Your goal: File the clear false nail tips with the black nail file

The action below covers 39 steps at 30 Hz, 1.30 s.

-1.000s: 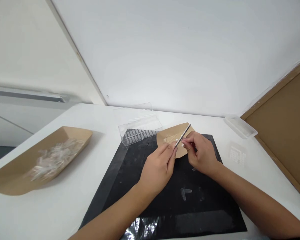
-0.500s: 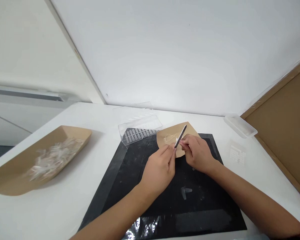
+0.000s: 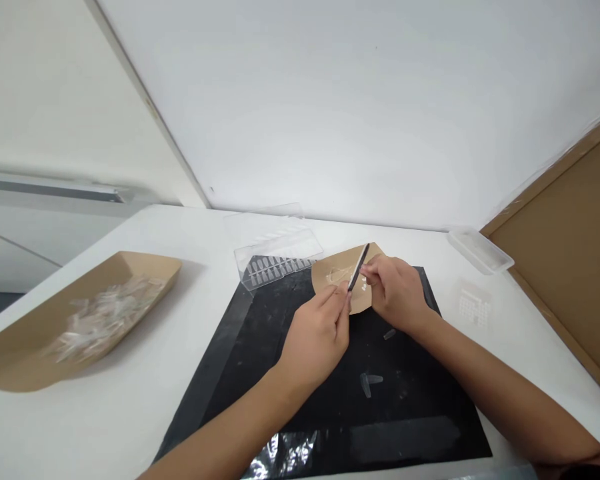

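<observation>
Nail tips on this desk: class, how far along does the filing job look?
Done, apparently: a few tips lie in the small brown dish, and the clear box shows filled rows. In hand: left hand holds the nail file against a nail tip pinched by the right hand. Left: the heaped brown tray and loose tips on the black mat.

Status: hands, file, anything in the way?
Left hand pinches nail file. Right hand pinched at the file, over brown tray; held item too small to tell. Loose clear tips on black mat, clear of hands.
</observation>
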### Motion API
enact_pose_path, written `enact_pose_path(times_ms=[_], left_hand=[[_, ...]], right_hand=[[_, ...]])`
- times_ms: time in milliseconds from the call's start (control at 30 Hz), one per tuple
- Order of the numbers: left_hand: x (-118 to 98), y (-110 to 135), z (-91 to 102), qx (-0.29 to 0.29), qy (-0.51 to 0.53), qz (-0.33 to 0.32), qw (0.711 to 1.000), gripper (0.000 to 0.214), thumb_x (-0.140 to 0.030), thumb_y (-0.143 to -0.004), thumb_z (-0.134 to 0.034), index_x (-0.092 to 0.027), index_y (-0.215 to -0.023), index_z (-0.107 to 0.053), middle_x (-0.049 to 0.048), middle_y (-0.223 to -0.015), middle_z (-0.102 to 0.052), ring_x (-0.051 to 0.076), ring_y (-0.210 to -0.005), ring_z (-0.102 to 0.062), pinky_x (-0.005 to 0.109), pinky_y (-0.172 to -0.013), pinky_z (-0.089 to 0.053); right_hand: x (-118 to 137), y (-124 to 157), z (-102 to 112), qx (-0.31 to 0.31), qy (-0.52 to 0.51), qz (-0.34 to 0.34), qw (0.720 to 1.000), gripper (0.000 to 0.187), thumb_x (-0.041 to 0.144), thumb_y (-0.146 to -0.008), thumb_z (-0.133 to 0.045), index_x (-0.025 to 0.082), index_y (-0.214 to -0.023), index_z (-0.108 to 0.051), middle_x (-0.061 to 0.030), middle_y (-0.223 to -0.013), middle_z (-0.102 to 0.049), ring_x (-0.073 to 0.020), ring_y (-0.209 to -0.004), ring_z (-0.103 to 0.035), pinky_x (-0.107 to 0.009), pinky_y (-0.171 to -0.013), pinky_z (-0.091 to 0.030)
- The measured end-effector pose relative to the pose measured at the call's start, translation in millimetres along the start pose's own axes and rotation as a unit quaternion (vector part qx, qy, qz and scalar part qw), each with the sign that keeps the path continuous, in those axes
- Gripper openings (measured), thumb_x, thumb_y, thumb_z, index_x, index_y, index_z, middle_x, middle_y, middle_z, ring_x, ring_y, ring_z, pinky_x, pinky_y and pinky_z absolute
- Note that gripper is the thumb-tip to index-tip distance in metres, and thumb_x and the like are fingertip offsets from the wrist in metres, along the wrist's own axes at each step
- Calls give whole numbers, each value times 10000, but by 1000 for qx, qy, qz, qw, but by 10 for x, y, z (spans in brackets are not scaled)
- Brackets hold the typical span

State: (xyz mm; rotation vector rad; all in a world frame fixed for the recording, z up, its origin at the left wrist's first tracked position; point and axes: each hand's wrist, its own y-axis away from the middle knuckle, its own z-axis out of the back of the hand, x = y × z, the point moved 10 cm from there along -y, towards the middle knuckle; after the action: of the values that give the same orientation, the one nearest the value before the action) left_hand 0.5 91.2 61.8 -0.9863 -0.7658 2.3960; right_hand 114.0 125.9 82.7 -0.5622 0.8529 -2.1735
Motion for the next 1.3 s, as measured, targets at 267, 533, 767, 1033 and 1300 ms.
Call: enact_pose_path(times_ms=[267,533,767,1033,1300], left_hand=[[-11,-14,9,-2,-12,-10,1000,226,-133,-1042,-485,-163,-910,-666,60,-826,-698,175,-736,-673,286,-706,-539],[-38,-26,34,-2,10,-5,1000,262,-124,-1034,-483,-183,-826,-630,48,-786,-682,158,-690,-649,267,-664,-524],[-56,-34,16,4,31,2,1000,283,-129,-1034,-485,-180,-794,-626,39,-742,-671,152,-656,-633,270,-639,-512],[-32,-42,41,0,32,5,999,307,-145,-1041,-485,-184,-764,-612,30,-722,-651,146,-638,-624,261,-633,-498],[-38,-31,40,1,28,-2,1000,281,-124,-1028,-495,-182,-779,-613,35,-739,-668,147,-647,-629,257,-635,-499]], right_hand=[[68,7,-43,18,-6,18,1000,252,204,-1077,-439,242,-829,-462,-26,-727,-655,-191,-660,-572,-330,-667,-405],[22,-19,-25,9,-41,7,999,233,212,-1076,-457,243,-846,-477,-23,-746,-680,-192,-679,-602,-340,-668,-438],[17,-36,-5,19,-41,23,999,201,222,-1076,-470,242,-878,-503,-29,-751,-690,-205,-697,-633,-346,-665,-433],[40,-33,-37,44,-26,26,998,246,220,-1067,-474,235,-823,-503,-10,-682,-641,-185,-608,-542,-344,-667,-386],[35,-52,-12,30,-25,32,999,230,213,-1076,-457,235,-852,-504,-19,-746,-709,-179,-642,-619,-359,-698,-382]])
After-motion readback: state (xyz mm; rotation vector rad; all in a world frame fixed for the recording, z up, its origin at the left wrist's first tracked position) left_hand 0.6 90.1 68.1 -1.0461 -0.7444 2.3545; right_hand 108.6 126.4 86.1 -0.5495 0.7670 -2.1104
